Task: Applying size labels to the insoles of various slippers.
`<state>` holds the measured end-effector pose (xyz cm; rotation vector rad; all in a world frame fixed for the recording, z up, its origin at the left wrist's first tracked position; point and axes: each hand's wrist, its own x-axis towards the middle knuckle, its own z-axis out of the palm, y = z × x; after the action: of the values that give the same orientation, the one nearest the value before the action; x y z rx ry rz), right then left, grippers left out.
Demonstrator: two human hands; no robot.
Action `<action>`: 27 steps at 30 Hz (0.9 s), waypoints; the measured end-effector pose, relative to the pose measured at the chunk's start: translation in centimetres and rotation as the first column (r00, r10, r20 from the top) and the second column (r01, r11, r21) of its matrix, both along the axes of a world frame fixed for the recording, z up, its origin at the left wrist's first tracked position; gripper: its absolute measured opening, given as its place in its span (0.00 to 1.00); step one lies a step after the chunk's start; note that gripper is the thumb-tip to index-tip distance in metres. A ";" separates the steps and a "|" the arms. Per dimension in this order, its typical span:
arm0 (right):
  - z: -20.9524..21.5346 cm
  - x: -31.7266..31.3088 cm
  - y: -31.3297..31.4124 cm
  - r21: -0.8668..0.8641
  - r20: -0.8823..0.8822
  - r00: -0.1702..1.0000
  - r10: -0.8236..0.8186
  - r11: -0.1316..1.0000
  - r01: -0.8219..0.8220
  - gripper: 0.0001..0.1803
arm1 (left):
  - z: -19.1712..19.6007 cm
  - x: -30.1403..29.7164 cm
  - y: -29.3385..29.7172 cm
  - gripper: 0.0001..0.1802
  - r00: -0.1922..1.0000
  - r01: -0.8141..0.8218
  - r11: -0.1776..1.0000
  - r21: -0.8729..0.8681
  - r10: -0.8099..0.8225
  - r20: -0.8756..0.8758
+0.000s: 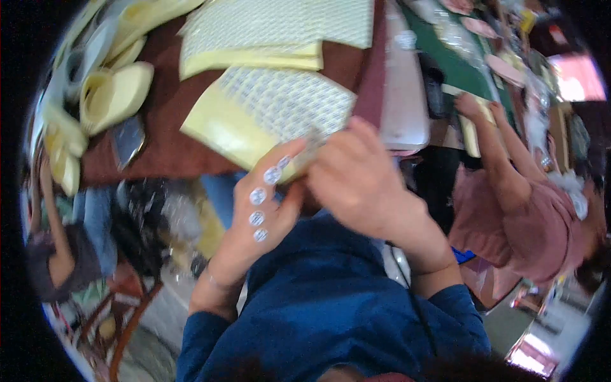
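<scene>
Both of my hands meet at the table's front edge, over the near corner of a yellow sheet of small printed stickers (pixel 289 102). My left hand (pixel 264 200) is closed, and several round white stickers (pixel 258 195) run in a line along its back, from the index finger toward the wrist. Its fingers reach a small greyish piece (pixel 310 149), too blurred to name. Across from it, my right hand (pixel 356 178) curls with its fingers pressed together against the same spot. Whatever sits in those fingertips is hidden and smeared by motion.
More yellow sticker sheets (pixel 254 54) lie farther back on the brown cloth (pixel 159 156). Pale yellow shoes (pixel 118 95) and a dark flat device (pixel 128 141) lie left. A white tray-like surface (pixel 404 108) stands right. One co-worker (pixel 509 210) works at right, another (pixel 70 254) at left.
</scene>
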<state>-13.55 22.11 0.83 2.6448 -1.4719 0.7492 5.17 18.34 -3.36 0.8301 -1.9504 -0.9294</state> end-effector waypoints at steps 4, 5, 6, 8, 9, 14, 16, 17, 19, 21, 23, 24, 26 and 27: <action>-2.5 -0.1 -0.7 -0.044 0.023 1.000 0.001 0.999 0.000 0.09 | -1.0 -0.6 -0.4 0.29 0.996 0.009 0.997 0.073 -0.015 0.090; -2.3 0.0 -0.6 -0.067 0.006 1.000 -0.010 0.998 0.010 0.09 | -1.0 -0.7 -0.3 0.29 0.995 0.058 0.996 0.067 -0.063 0.077; -2.0 -0.2 -0.4 -0.088 -0.009 1.000 -0.020 0.996 0.019 0.10 | -0.8 -0.9 -0.3 0.29 0.996 0.048 0.995 0.089 -0.054 0.064; -1.7 -0.2 0.1 -0.095 -0.031 0.998 -0.052 0.994 0.049 0.10 | -0.7 -0.8 0.1 0.29 0.997 0.041 0.993 0.108 -0.048 0.064; -1.6 -0.2 0.4 -0.095 -0.051 0.997 -0.056 0.994 0.051 0.10 | -1.0 -0.8 0.3 0.29 0.998 0.031 0.990 0.139 -0.040 0.058; -2.1 -0.6 0.4 -0.101 -0.033 0.996 -0.081 0.992 0.078 0.09 | -1.8 -1.1 0.2 0.29 0.998 0.008 0.985 0.171 -0.018 0.061; -2.1 -0.7 0.2 -0.098 -0.031 0.997 -0.074 0.993 0.071 0.09 | -1.6 -1.0 0.1 0.29 0.999 0.010 0.981 0.192 -0.020 0.051; -2.2 -0.7 0.1 -0.085 -0.001 0.998 -0.068 0.994 0.068 0.09 | -1.1 -0.9 -0.1 0.28 0.996 0.010 0.985 0.170 -0.024 0.080; -2.2 -0.8 -0.1 -0.071 0.026 0.997 -0.067 0.995 0.069 0.08 | -1.4 -0.7 -0.1 0.28 0.998 0.006 0.983 0.183 -0.018 0.065; -2.4 -0.8 -0.3 -0.077 0.056 0.997 -0.060 0.995 0.065 0.07 | -2.0 -0.4 -0.3 0.28 0.999 0.004 0.978 0.207 -0.014 0.049; -2.7 -0.8 -0.4 -0.084 0.075 0.995 -0.061 0.994 0.067 0.07 | -2.4 -0.2 -0.5 0.26 0.998 0.022 0.992 0.123 -0.030 0.059; -2.8 -0.8 -0.5 -0.097 0.096 0.994 -0.052 0.993 0.061 0.07 | -2.4 -0.2 -0.5 0.26 0.998 0.030 0.991 0.127 -0.038 0.059; -2.8 -1.1 -1.1 -0.103 0.141 0.988 -0.057 0.992 0.072 0.06 | -1.9 -0.3 -0.5 0.24 1.000 -0.021 0.962 0.272 0.026 -0.015; -2.8 -1.4 -1.6 -0.115 0.184 0.982 -0.050 0.991 0.072 0.06 | -2.0 -0.3 -0.3 0.24 1.000 -0.011 0.962 0.272 0.016 -0.014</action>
<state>-14.96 20.51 -1.96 2.4868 -1.4865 1.0613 4.90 18.02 -5.37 0.9858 -1.8246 -1.2109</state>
